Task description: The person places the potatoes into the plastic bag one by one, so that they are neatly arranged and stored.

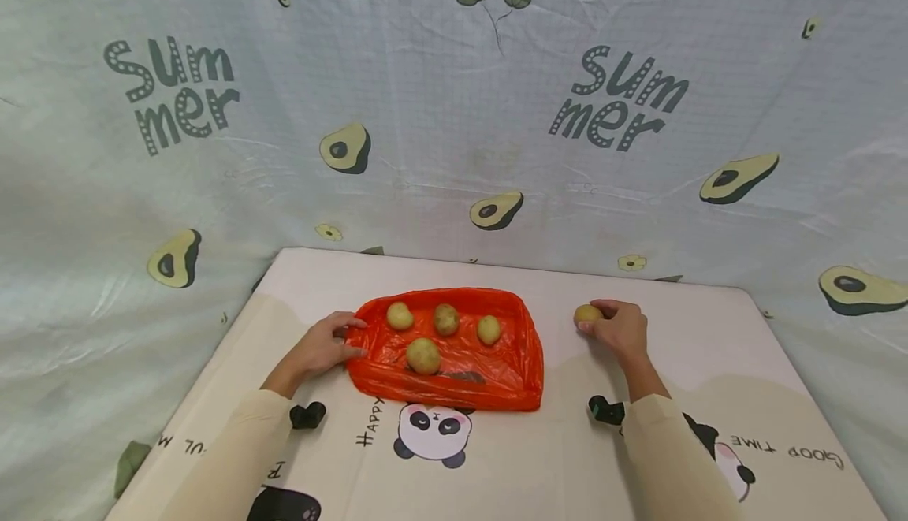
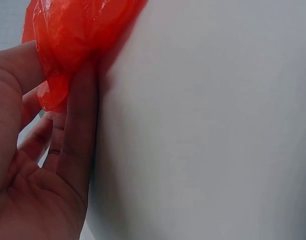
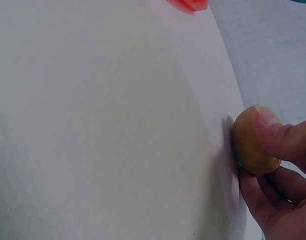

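Note:
A red plastic bag (image 1: 489, 367) lies spread on the table with its edges raised, and several potatoes (image 1: 423, 356) sit apart on it. At its left end my left hand (image 1: 322, 347) grips the bag's edge. The left wrist view has the bunched red plastic (image 2: 68, 40) between the thumb and the fingers. To the right of the bag, my right hand (image 1: 623, 332) pinches a single potato (image 1: 587, 314) between thumb and fingers. Close up in the right wrist view, that potato (image 3: 252, 142) is smooth and yellow-brown, with the thumb over its side and the fingers underneath.
The white table (image 1: 525, 458) carries panda prints and lettering. Behind it hangs a pale curtain (image 1: 426, 111) printed with avocados. Black objects on the wrists (image 1: 308, 415) show near both sleeves.

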The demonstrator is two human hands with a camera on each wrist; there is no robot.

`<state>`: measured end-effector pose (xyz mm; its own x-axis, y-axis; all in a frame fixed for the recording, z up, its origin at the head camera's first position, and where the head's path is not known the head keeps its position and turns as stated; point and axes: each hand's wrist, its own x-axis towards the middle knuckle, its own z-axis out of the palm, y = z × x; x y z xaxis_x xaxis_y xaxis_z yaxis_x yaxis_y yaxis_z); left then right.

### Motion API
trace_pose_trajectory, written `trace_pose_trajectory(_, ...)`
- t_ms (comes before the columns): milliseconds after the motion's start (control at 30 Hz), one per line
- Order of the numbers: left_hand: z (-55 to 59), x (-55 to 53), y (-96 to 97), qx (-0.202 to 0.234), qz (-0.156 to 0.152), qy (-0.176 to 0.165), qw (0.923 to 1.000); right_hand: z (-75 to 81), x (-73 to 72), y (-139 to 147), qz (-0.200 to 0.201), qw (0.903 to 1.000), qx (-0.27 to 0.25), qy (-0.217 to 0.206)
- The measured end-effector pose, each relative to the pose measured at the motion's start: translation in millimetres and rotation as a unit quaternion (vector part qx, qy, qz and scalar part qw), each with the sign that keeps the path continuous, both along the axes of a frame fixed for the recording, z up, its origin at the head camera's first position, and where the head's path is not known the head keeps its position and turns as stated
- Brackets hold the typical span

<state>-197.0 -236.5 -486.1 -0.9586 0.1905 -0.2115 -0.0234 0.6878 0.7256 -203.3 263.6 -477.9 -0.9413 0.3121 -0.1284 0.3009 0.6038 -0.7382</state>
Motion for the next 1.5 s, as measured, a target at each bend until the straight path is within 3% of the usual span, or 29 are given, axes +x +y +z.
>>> trace_pose_trajectory(367,-3.3,0.2,-0.2,-0.002,0.004,0.000,1.0000,-2.5,1.1,1,0.002,1.0000,0.002,0.003)
trace_pose_trajectory(833,-1.6,-2.8,-0.3,0.001,0.005,0.000,1.0000,6.4,2.5,-6,0.024,0.9996,-0.007,0.015)
trace_pose_trajectory(1500,-0.9,0.8,1.6,0.005,0.005,0.004,1.0000,11.2,14.4,-12,0.097,0.9948,0.005,0.033)
